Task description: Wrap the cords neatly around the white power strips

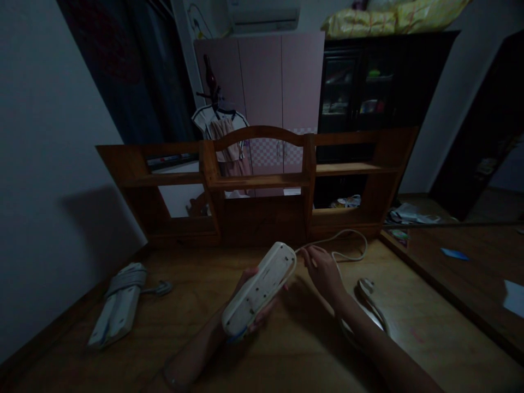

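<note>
A white power strip (262, 289) is held tilted above the desk, its screw-dotted underside facing me. My left hand (245, 281) wraps around it from beneath, thumb on one side and fingers on the other. At the strip's upper end, my right hand (323, 270) pinches the white cord (347, 232) close to where it comes out. From there the cord loops loosely over the desk, partly behind my right forearm. Its plug (365, 284) lies on the desk to the right of that forearm.
Another power strip (118, 308), its cord wound around one end, lies at the left of the wooden desk (188, 305). A wooden shelf unit (262, 180) stands along the back edge. To the right, a lower brown surface holds a blue card (454, 254) and white paper (514, 297).
</note>
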